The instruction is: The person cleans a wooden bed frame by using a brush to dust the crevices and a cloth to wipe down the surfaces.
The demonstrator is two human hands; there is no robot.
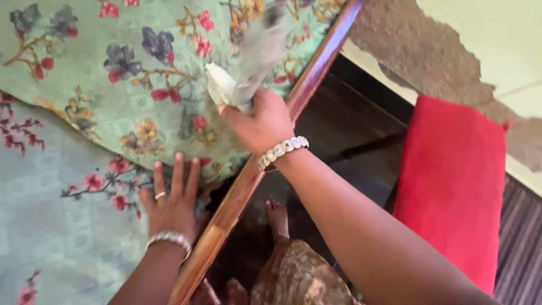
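Head view: right grip (261, 120) fisted around cloth (248, 62); left grip (171, 203) flat, holding nothing, on bedsheet (113, 85).

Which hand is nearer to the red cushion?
Right. The right hand, gripping a grey cloth, is over the wooden bed rail, closer to the red cushion; the left hand lies flat on the floral bedsheet.

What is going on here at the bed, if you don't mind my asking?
A person stands beside a bed with a wooden side rail. The left hand lies flat, fingers spread, on the floral bedsheet near the edge. The right hand is closed around a bunched cloth, grey and white, raised over the sheet and blurred. A red cushion sits to the right, and the person's bare foot shows on the dark floor below.
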